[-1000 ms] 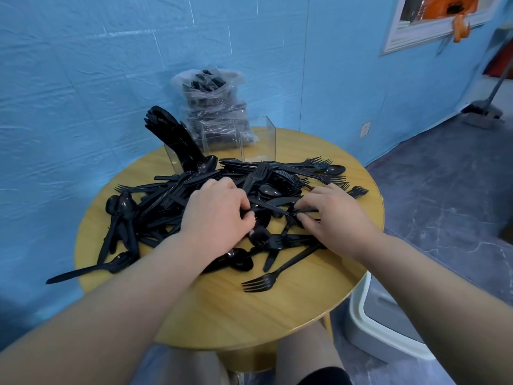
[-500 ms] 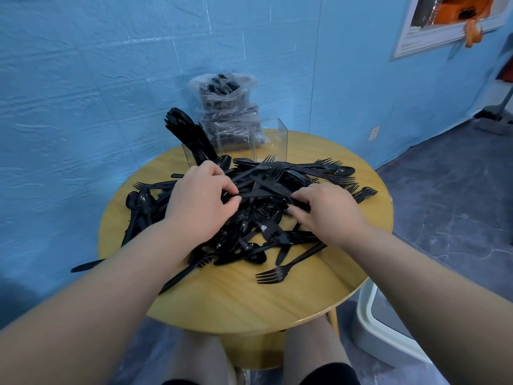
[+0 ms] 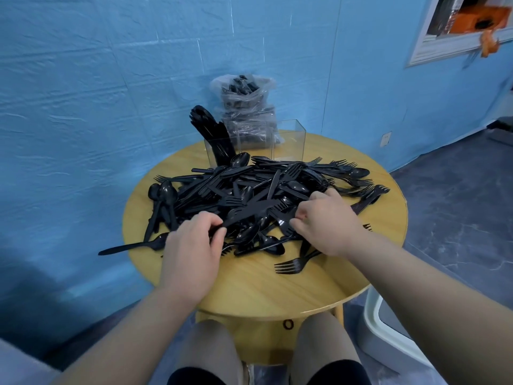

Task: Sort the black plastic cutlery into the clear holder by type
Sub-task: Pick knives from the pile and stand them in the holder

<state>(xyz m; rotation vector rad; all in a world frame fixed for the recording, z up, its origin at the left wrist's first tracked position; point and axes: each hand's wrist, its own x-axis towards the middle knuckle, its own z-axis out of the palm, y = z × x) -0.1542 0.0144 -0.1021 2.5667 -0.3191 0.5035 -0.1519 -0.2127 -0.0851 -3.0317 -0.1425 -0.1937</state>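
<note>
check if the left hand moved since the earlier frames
Yes. The left hand has pulled back toward the near edge of the round wooden table, away from the clear plastic holder, pinching a black plastic knife.

A round table stands against a wall, with a heap of cutlery spread across its middle. Behind the heap, at the table's far edge, stands a holder; its left compartment holds upright cutlery. A bag sits behind the holder, against the wall. The left hand rests on the heap's near left side, the right hand on its near right. One fork lies apart, nearer the person, just beside the right hand. A bin stands on the floor, right of the table.
</note>
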